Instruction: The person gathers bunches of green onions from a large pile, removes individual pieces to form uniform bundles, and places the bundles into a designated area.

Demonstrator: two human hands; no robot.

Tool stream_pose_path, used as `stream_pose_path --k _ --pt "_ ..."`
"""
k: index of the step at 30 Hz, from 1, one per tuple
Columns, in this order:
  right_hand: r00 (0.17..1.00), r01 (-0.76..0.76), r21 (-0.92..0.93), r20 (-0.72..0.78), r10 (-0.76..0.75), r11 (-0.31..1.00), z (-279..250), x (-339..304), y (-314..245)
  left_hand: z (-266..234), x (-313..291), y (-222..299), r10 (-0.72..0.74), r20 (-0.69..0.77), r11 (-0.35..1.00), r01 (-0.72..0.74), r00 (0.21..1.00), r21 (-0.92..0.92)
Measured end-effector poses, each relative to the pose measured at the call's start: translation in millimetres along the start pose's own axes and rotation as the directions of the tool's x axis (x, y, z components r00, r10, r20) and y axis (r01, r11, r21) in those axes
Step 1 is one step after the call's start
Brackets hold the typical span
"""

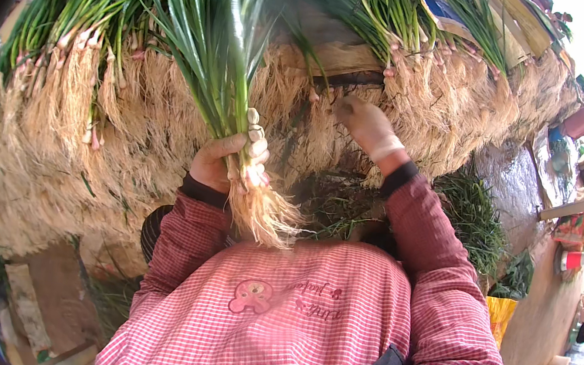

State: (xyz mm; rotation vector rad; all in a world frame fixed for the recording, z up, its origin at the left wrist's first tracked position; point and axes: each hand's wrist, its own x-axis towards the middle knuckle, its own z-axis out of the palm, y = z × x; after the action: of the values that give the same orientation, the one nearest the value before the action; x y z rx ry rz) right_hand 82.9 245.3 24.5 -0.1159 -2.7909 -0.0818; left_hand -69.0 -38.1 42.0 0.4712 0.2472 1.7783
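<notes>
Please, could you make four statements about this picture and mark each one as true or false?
1. The left hand grips a bunch of green onions. True.
2. Both hands grip that same bunch. False: the right hand is apart from it.
3. The bunch's roots point away from the person. False: they hang toward the person's front, and the leaves point away.
4. The person wears a checked pink garment. True.

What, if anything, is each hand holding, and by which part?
The left hand grips a bunch of green onions by the pale lower stems, just above the roots. Whether the right hand holds anything is unclear.
</notes>
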Motion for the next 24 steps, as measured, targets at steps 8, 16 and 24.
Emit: stream_pose_path --k 8,16,24 --pt "0.720 -0.170 0.925 -0.120 0.684 0.341 -38 47 -10 2 -4 16 0.104 0.101 0.994 -0.105 0.989 0.012" --pt "0.910 -0.381 0.668 0.149 0.387 0.639 7 46 -29 1 7 6 0.127 0.081 0.989 -0.133 0.989 0.061" --pt "0.858 -0.513 0.756 0.454 0.238 0.407 -71 15 -74 13 11 1 0.256 -0.107 0.933 -0.216 0.961 0.289"
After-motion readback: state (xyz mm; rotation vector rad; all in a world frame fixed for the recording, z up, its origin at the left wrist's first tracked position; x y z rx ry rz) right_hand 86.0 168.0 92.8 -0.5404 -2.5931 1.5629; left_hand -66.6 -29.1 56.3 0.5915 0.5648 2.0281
